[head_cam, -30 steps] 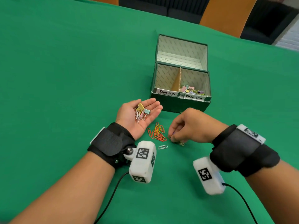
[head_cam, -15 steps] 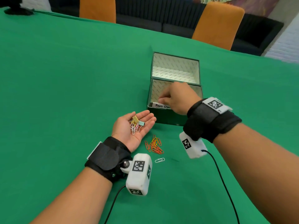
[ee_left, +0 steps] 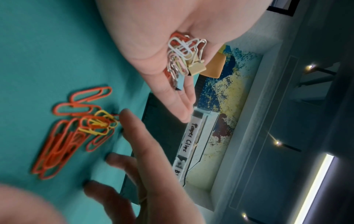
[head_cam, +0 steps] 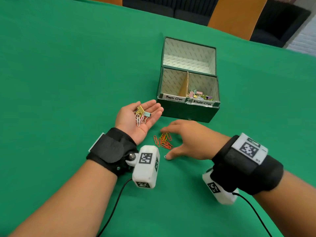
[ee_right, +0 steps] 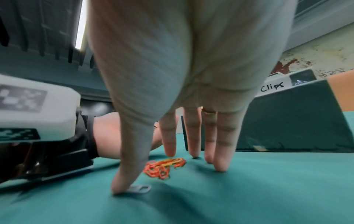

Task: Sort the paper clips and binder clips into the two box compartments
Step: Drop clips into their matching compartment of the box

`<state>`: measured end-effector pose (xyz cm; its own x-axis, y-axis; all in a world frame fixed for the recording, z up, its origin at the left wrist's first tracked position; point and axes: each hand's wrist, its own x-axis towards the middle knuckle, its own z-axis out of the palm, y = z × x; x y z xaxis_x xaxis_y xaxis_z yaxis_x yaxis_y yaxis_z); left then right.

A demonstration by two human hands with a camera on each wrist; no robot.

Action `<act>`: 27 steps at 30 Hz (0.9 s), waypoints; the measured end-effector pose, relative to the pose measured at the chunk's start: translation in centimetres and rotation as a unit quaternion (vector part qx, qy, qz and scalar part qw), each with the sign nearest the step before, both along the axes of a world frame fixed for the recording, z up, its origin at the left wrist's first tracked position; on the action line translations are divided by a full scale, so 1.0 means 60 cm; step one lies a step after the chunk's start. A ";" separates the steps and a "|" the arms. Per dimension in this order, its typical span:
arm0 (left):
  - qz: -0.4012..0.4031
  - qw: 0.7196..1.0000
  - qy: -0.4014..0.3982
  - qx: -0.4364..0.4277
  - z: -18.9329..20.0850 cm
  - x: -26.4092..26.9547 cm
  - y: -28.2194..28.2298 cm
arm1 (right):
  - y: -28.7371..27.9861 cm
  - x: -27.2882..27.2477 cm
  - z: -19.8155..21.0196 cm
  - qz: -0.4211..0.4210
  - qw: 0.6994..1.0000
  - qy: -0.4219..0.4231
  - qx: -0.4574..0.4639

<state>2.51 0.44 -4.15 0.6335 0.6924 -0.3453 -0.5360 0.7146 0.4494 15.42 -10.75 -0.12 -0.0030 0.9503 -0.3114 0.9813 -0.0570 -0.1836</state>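
Fingers of our right hand spread over the orange pile on the desk, thumb on a white clip. To gather well, we judge we should sweep thumb and fingertips together, pinching the pile whole without scattering it. Our left hand lies palm up, fingers straight, cupping mixed clips. Near the desk's far edge, the box holds binder clips in its right compartment; the left one's floor is hidden.
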 end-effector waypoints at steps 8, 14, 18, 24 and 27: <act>0.002 1.000 0.016 0.002 -0.002 0.000 -0.006 | 0.005 0.009 -0.002 -0.061 0.996 0.052 0.038; -0.001 1.000 0.017 0.001 -0.001 0.001 -0.007 | 0.003 0.043 0.014 -0.140 0.973 0.166 0.073; -0.002 1.000 0.017 0.001 -0.001 0.000 -0.008 | -0.001 0.045 0.011 -0.144 0.971 0.185 0.052; -0.002 1.000 0.010 -0.005 0.000 -0.002 -0.009 | 0.020 0.056 0.052 -0.179 0.942 0.244 0.148; -0.003 1.000 0.006 -0.010 -0.001 -0.003 -0.008 | 0.048 0.064 0.087 -0.211 0.902 0.263 0.269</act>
<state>2.35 -0.04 -4.22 0.6336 0.6809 -0.3673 -0.5259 0.7273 0.4410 19.26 -7.87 5.12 0.3808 0.9148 0.1343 0.6625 -0.1687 -0.7299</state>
